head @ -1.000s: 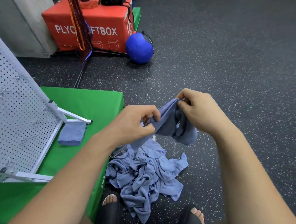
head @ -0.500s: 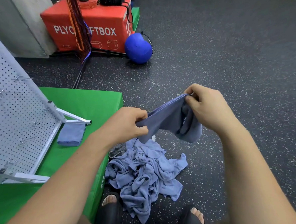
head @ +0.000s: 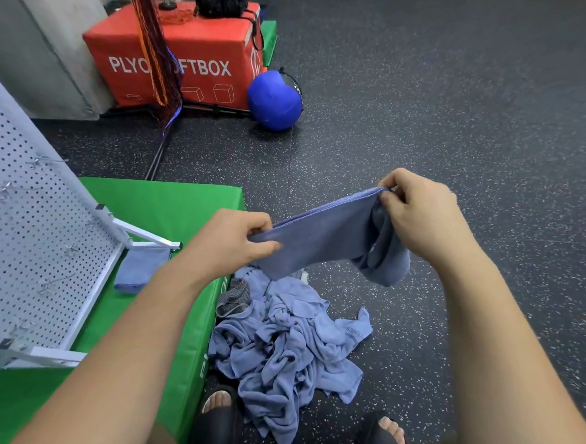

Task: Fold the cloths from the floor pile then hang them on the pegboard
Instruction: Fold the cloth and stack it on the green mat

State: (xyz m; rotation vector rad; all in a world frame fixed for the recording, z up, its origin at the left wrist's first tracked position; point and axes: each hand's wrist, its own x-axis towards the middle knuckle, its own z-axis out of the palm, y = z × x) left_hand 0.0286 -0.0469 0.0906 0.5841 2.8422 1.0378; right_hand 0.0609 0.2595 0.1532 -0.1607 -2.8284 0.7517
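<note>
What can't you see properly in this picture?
In the head view:
the red foam box: its middle white letters sit behind hanging orange-purple cords.
the white perforated pegboard: cut off by the left edge.
the tangled blue cloth pile: cloths overlap, so no count.

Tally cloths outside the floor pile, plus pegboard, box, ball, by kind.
held cloth, pinched by left hand and right hand: 1
folded cloth on green mat: 1
pegboard: 1
red box: 1
blue ball: 1
total: 5
</note>
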